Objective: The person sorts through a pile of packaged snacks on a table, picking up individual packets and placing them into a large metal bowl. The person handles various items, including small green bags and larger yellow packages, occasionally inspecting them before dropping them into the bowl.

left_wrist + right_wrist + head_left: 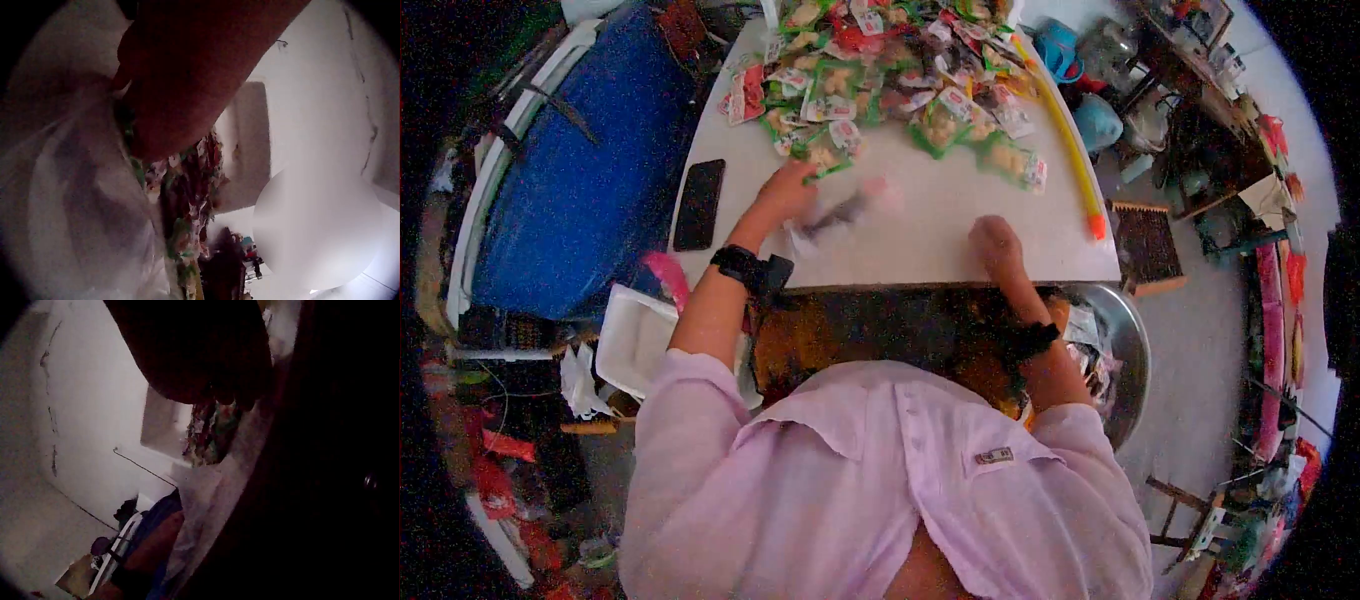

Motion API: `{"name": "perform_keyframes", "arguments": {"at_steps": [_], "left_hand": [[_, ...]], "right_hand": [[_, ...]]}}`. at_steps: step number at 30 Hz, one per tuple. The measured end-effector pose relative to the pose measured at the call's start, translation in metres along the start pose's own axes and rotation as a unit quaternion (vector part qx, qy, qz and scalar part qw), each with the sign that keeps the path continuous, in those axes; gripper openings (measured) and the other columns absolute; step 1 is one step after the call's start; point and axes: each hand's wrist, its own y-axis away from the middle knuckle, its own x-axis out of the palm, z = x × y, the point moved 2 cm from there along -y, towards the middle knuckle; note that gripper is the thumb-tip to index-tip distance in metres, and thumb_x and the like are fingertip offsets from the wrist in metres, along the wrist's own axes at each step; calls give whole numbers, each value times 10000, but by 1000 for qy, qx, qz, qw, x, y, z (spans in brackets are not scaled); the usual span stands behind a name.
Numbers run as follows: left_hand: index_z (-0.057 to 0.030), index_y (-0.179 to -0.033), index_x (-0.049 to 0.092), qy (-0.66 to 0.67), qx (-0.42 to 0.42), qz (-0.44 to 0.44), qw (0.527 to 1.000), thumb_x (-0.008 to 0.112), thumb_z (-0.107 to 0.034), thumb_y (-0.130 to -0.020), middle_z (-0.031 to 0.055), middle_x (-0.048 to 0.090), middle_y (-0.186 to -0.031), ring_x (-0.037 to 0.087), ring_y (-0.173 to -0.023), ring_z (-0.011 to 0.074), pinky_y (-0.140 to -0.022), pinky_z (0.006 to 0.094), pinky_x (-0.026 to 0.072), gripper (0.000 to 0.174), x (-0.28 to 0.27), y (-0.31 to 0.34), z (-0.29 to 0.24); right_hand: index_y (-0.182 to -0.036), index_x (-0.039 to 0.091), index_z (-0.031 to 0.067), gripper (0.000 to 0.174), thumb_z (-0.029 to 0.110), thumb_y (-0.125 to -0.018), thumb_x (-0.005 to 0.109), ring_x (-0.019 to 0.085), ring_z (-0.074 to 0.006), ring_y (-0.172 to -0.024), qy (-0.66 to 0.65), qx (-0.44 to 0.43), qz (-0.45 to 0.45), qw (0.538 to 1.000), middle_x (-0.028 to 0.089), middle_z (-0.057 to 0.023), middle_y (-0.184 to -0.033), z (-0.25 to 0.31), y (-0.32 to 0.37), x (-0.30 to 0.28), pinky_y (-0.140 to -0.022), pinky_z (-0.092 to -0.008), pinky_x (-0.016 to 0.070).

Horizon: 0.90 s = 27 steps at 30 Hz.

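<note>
My left hand (785,198) is over the left half of the table, fingertips close to a green-edged packet (824,158) of pale food pieces. A clear plastic bag (94,194) hangs from its fingers in the left wrist view, its film drawn together at the fingertips. From above, that bag (840,212) is a motion-blurred streak with something dark inside. My right hand (998,248) rests near the front edge of the table, fingers loosely curled, nothing visible in it. In the right wrist view this hand (212,369) is very dark.
Many food packets (880,75) are heaped across the back of the white table (920,250). A black phone (699,205) lies at left, and a yellow tube with an orange end (1070,150) runs along the right edge. Below are a metal basin (1138,350) and a white foam box (625,350).
</note>
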Motion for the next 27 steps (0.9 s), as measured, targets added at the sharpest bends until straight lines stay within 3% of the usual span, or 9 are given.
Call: {"name": "perform_keyframes", "arguments": {"at_steps": [1,4,7,13,16,19,22,23,27], "left_hand": [[-99,-973,487,-2,1,39,999,459,-197,-675,111,463,-987,440,-929,261,-791,328,348,315,5,-5,3],[-90,-919,500,32,31,-12,999,449,-203,-680,123,495,-915,474,-861,277,-736,347,379,269,3,-7,2],[-79,-838,509,-8,-44,48,998,447,-216,-684,129,524,-825,499,-779,302,-666,379,404,216,-25,-16,-23],[-53,-824,496,-86,123,-33,988,461,-181,-649,147,527,-743,504,-717,319,-611,409,407,219,-24,-80,-76],[-56,-842,502,-116,235,-157,952,473,-146,-639,143,529,-748,512,-719,303,-594,409,408,223,5,-117,-100],[-80,-845,514,-222,221,-212,926,469,-107,-648,119,534,-780,519,-741,276,-586,401,412,204,25,-136,-117],[-99,-836,522,-211,207,-197,935,451,-79,-668,99,535,-816,519,-761,255,-580,389,416,184,19,-138,-131],[-97,-835,523,-220,187,-159,944,447,-83,-674,100,537,-810,520,-757,258,-583,390,416,179,22,-146,-128],[-80,-826,523,-213,86,-97,969,437,-107,-698,112,543,-778,526,-725,269,-587,397,415,158,14,-165,-116]], "right_hand": [[-843,500,11,178,150,-734,472,506,-309,-744,0,68,-2,998,520,-158,-818,12,3,3,-640,-343,406],[-853,504,23,177,140,-724,468,499,-318,-768,73,-4,-19,997,519,-166,-828,26,8,7,-663,-348,402],[-845,506,28,167,131,-721,464,495,-316,-786,114,-33,-59,991,521,-165,-828,30,12,11,-671,-357,400],[-834,506,25,158,123,-718,464,496,-311,-791,172,8,-19,985,528,-157,-819,42,11,8,-673,-355,405],[-843,500,37,160,125,-713,469,494,-318,-781,151,-58,-91,983,525,-155,-817,33,15,10,-667,-357,404],[-819,486,2,128,67,-709,472,506,-246,-703,135,-14,-71,988,519,-146,-767,29,15,10,-612,-309,399],[-819,487,8,130,57,-698,477,500,-253,-660,134,-106,-88,981,515,-134,-746,35,16,6,-583,-308,399],[-839,481,22,170,103,-689,489,484,-332,-754,138,-56,-69,986,507,-160,-813,35,16,6,-650,-369,399],[-836,478,16,176,90,-676,489,477,-344,-748,118,-88,-63,987,504,-165,-810,38,16,5,-645,-376,397]]}}
